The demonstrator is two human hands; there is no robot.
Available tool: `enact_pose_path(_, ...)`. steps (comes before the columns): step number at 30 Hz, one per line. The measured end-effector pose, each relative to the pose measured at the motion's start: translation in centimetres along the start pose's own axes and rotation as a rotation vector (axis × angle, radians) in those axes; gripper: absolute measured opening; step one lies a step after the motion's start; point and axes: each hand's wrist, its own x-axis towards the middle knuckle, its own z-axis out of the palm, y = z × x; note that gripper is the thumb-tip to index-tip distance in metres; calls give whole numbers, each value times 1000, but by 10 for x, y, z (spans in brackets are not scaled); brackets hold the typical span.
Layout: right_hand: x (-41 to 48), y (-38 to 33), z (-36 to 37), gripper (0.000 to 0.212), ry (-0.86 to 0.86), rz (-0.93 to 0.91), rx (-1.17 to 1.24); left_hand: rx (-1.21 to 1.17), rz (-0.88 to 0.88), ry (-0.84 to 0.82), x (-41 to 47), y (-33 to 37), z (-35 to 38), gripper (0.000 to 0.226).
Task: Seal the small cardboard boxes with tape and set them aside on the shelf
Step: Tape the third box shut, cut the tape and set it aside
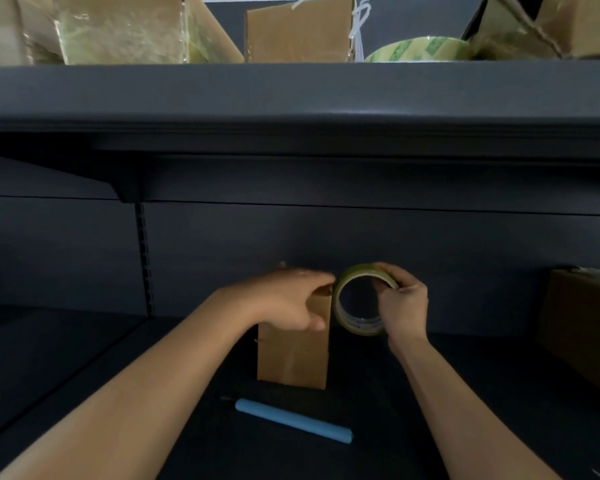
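taping step is in hand, by the look of it. the small cardboard box [291,362] is stood upright on the lower shelf deck, and its top is gripped by the left hand [284,299], with the thumb pressed on the near face and the fingers curled over the top edge. the tape roll [359,325] is held just beside the box's top right corner by the right hand [402,303], with the fingers clamped round the rim of the roll. whether a free end has been stuck down yet can't be told, it's too blurry there.

next, the tape probably needs to be drawn across the top flaps while the box is kept steady, then cut. the blue tool [293,424] lying just in front of the box might be meant for that.

taped boxes [118,29] and a spare roll [416,50] are already sat on the upper shelf [291,91], so that's likely where this one gets put.
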Motion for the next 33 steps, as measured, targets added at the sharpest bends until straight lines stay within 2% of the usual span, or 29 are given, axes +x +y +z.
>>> enact_pose_path(3,-1,2,-2,30,-18,27,9,-103,13,63,3,6,1,80)
enact_pose_path(7,-5,-4,0,30,-78,4,-31,150,-43,-25,11,-6,-4,96)
enact_pose_path(8,-6,-6,0,29,-85,-7,-43,142,-46,-51,13,-8,-5,98)
enact_pose_path(11,-5,-13,-2,36,-116,-21,-36,-143,-20,-33,12,-13,-7,103)
enact_pose_path(13,-6,-20,-2,48,-112,-14,-8,-287,-19,52,11,-19,-5,107)
enact_pose_path(15,-10,-28,1,50,-118,-11,76,-371,-32,128,8,-22,-1,113)
enact_pose_path(16,-12,-32,3,48,-129,-2,130,-462,-45,167,9,-25,1,111)
enact_pose_path(18,-16,-37,7,36,-174,15,153,-695,-46,263,8,-28,5,90)
enact_pose_path(19,-18,-39,10,26,-207,10,111,-761,-40,298,9,-30,8,85)
enact_pose_path(22,-15,-43,18,5,-257,-21,-56,-827,-25,306,8,-39,22,94)
enact_pose_path(25,-11,-45,21,8,-284,-26,-211,-955,9,256,0,-40,37,72)
enact_pose_path(26,-9,-45,21,5,-290,-50,-254,-966,-2,249,-1,-42,42,73)
enact_pose_path(30,0,-40,9,10,-220,-208,-479,-995,-77,250,-13,-66,57,103)
enact_pose_path(33,12,-27,-9,21,-114,-215,-613,-1028,-107,253,-24,-88,64,107)
